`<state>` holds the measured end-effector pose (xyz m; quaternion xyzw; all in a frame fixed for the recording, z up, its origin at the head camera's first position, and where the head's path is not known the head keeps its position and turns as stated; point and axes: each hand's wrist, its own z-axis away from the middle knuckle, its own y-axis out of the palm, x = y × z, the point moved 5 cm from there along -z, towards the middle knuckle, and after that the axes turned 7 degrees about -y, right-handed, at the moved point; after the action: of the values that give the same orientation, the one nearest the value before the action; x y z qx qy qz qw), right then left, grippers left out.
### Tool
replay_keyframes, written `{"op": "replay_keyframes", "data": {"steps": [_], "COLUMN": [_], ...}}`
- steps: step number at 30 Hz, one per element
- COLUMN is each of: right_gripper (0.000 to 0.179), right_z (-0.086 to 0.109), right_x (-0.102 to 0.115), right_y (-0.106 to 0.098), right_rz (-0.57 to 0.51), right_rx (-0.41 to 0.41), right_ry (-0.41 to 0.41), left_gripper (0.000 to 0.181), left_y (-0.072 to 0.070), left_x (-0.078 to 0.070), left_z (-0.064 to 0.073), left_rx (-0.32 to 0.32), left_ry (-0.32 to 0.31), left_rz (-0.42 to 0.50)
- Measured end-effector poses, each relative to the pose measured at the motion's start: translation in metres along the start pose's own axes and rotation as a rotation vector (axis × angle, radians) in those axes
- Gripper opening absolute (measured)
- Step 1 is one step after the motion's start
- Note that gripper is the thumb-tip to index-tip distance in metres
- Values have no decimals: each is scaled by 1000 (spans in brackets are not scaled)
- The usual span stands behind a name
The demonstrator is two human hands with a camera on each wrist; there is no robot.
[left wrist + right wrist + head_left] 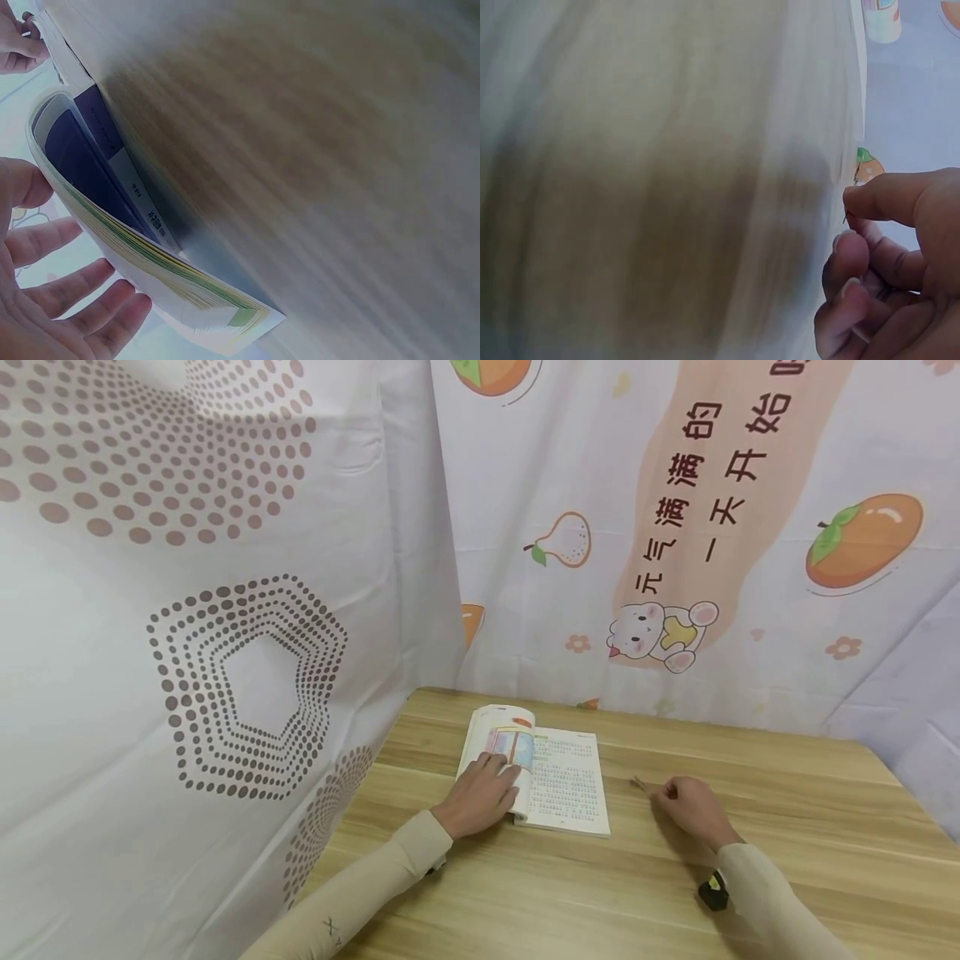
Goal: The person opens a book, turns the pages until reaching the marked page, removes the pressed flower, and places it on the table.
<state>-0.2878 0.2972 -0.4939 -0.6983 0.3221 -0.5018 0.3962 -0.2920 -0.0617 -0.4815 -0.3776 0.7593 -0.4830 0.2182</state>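
An open book (566, 785) lies on the wooden table, its left pages curling up into an arch. My left hand (483, 793) rests on the illustrated left page, fingers spread and nearly straight. In the left wrist view the fingers lie along the outside of the bent pages (187, 292), with the dark cover (90, 176) showing beneath. To the right of the book, my right hand (692, 810) pinches a thin, brownish, twig-like piece (639, 782) between thumb and index finger. Only slivers of that piece (857, 173) show in the right wrist view; its exact kind I cannot tell.
The wooden table (787, 810) extends to the right of the book and in front of it. A white curtain with dot patterns (247, 685) hangs along the left side. Another curtain, printed with fruit and writing (540, 627), hangs behind the table's far edge.
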Motion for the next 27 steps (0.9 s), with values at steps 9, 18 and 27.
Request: {"op": "replay_keyframes", "data": {"steps": [9,18,27], "right_gripper": [26,21,12], "right_z": [4,4,4], "right_x": [-5,-6,-3], "right_y": [4,4,1], "right_rz": [-3,-37,-41], "right_rx": [52,75,49], "right_ry": [25,32,-4], "left_gripper": [31,31,32], "left_y": [-2,-3,-1], "left_x": [-1,-1,0], "left_z": [1,2,1], "left_rx": [11,13,17], "left_ry": [-7,-7,-7], "left_rz": [5,3,-3]}}
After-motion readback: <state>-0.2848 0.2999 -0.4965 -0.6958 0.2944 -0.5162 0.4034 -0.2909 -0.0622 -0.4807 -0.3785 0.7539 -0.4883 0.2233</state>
